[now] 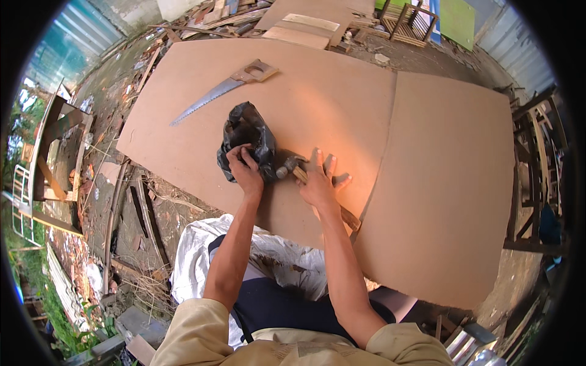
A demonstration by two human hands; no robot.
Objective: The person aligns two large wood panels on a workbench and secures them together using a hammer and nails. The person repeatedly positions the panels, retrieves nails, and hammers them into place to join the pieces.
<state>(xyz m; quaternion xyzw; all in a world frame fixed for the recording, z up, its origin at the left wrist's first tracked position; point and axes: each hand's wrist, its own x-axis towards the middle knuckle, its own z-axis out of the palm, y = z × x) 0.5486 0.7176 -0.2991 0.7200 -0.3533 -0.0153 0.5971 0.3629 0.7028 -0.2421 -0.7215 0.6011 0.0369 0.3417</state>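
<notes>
A black plastic bag (247, 131) lies crumpled on a large brown board (317, 91). My left hand (245, 169) reaches into the bag's near side, its fingers curled in the plastic. Just right of the bag lies a hammer (290, 166) with a wooden handle that runs back toward me under my right hand (319, 180). That hand rests flat over the handle with fingers spread on the board. A handsaw (226, 88) with a pale wooden grip lies farther away on the board, beyond the bag.
A second brown board (452, 183) adjoins the first on the right. Scrap wood and planks (305, 27) pile up at the far end. A wooden frame (58, 152) stands left, wooden racks (537, 158) right. Dirt and debris cover the ground.
</notes>
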